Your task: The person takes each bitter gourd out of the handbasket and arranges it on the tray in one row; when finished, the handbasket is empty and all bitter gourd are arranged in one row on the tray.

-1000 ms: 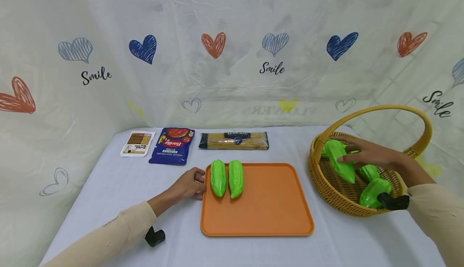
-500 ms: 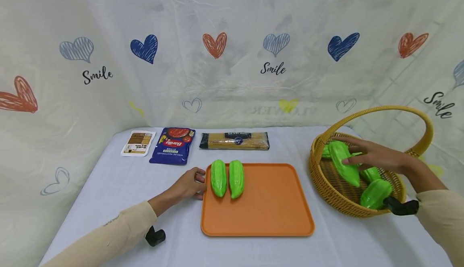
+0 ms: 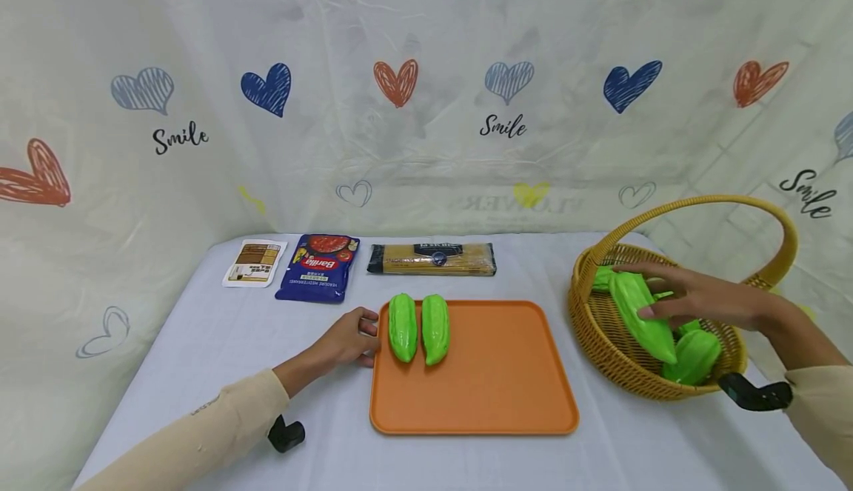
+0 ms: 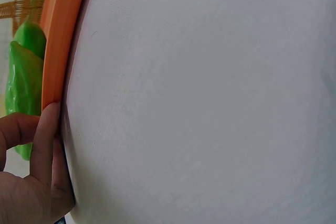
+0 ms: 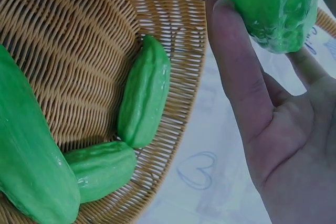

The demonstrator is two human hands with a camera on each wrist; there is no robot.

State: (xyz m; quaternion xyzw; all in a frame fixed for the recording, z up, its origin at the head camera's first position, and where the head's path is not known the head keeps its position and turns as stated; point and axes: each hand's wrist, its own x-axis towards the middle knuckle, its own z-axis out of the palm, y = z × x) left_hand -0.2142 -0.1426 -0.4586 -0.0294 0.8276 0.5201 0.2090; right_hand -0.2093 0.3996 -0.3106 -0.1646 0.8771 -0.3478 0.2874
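Head cam has the right hand (image 3: 700,298) closed on a green ridged gourd (image 3: 648,332), thumb and fingers pinching it (bitter gourd, I think, but not certain). It slants down from the grip, within the mouth of the wicker basket (image 3: 616,365); can't tell if its lower tip touches anything. Under that grip, right wrist cam shows 3 more green gourds (image 5: 144,93) lying in the basket.

So I'd call this the lift-out step. Next move probably calls for a bit more height so the tip gets over the rim, then a swing to the left of the grip, minding the handle (image 3: 706,198) arching above.

Best guess for a landing spot: the orange tray (image 3: 500,365), left of the right grip. 2 gourds (image 3: 403,328) lie side by side at its left end, so a 3rd would fit just right of them. I'd line it up lengthwise and let go gently, since that rounded belly could roll. Left hand (image 3: 345,339) has bent fingers holding the tray's left edge, which should steady it.

Farthest from both grips: the spaghetti pack (image 3: 433,259), blue Barilla pouch (image 3: 318,269) and white-and-brown packet (image 3: 255,264). Doubt they matter for this step imo.
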